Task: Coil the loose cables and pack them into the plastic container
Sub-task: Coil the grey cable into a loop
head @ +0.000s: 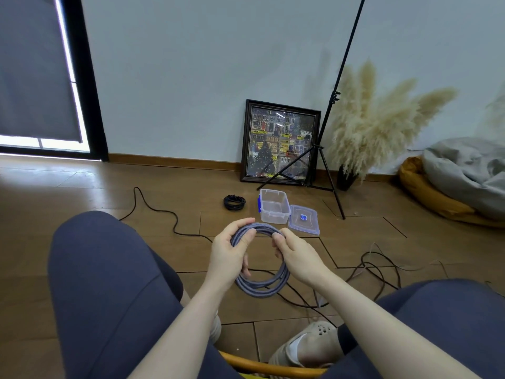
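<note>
Head camera, looking forward-down, close over hands (pixel 262 255).

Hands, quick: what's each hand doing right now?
Left hand: closed around the grey coiled cable, gripping its left side.
Right hand: closed on the same coil, pinching its upper right.

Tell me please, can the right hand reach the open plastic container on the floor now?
Probably yes, but not freely. Nothing stands between the right hand and the plastic container, whose lid lies beside it. However, that hand and the left hand both grip the grey coiled cable.
</note>
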`<state>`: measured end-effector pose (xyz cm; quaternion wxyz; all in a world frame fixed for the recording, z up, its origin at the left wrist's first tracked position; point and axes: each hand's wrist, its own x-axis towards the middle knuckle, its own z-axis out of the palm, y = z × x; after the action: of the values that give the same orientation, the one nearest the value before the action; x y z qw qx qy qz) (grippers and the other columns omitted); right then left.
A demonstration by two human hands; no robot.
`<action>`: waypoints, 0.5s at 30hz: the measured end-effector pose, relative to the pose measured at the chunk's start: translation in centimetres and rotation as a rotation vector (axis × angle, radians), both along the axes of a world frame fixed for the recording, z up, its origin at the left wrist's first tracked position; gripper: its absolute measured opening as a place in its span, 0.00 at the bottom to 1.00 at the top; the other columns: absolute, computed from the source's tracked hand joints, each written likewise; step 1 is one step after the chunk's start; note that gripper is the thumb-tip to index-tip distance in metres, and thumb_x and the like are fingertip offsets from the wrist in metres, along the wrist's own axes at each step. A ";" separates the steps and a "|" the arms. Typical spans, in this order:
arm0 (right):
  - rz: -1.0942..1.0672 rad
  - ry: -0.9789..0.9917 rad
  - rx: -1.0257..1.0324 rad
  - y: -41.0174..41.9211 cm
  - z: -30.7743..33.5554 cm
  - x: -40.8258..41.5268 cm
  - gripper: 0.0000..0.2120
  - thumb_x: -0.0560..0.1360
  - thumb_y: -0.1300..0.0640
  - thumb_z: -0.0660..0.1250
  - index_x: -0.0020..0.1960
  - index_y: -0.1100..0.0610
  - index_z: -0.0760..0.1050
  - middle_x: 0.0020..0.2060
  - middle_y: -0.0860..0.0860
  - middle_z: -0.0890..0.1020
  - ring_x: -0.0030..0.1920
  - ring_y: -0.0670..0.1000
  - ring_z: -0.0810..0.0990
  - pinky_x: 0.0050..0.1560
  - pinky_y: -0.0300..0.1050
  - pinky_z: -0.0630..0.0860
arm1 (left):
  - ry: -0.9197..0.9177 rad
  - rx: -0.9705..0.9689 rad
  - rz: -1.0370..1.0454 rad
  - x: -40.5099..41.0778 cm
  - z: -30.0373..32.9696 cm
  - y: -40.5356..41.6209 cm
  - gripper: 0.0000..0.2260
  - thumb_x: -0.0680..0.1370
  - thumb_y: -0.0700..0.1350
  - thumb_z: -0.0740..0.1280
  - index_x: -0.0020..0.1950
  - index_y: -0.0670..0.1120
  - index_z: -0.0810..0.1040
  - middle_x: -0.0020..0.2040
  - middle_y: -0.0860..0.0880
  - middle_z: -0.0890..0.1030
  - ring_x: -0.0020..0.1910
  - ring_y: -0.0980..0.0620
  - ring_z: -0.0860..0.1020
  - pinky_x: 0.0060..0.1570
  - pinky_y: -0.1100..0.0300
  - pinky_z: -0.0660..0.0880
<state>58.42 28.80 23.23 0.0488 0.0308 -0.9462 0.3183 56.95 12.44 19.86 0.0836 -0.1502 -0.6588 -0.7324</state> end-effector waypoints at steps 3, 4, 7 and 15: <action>0.020 0.004 -0.011 -0.1 -0.2 0.1 0.14 0.83 0.45 0.50 0.46 0.51 0.68 0.35 0.46 0.77 0.37 0.50 0.74 0.43 0.50 0.71 | -0.031 0.024 0.041 0.0 -0.2 0.0 0.09 0.81 0.45 0.66 0.60 0.52 0.79 0.26 0.55 0.75 0.19 0.55 0.67 0.17 0.61 0.69; 0.038 0.000 -0.015 -0.1 -0.3 0.1 0.13 0.83 0.45 0.52 0.47 0.51 0.68 0.35 0.46 0.77 0.37 0.50 0.75 0.44 0.50 0.72 | -0.051 0.043 0.049 -0.1 -0.2 0.0 0.09 0.81 0.45 0.66 0.59 0.53 0.80 0.25 0.56 0.74 0.19 0.55 0.66 0.17 0.61 0.67; 0.088 -0.001 0.016 0.1 -0.5 0.1 0.08 0.82 0.46 0.58 0.52 0.50 0.68 0.34 0.46 0.75 0.37 0.50 0.75 0.43 0.49 0.72 | -0.104 0.121 0.060 -0.4 -0.3 0.1 0.08 0.81 0.45 0.66 0.59 0.52 0.81 0.25 0.54 0.69 0.19 0.55 0.63 0.16 0.62 0.65; 0.017 0.004 0.128 -0.2 -0.7 -0.1 0.09 0.83 0.47 0.52 0.54 0.52 0.64 0.40 0.51 0.78 0.43 0.58 0.78 0.43 0.51 0.71 | -0.068 0.131 -0.036 0.1 0.0 0.4 0.11 0.83 0.45 0.63 0.60 0.55 0.81 0.29 0.48 0.69 0.20 0.54 0.64 0.18 0.62 0.65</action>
<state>58.36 28.57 22.54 0.0460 0.0427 -0.9642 0.2577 57.07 12.86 19.90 0.0577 -0.1311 -0.6093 -0.7799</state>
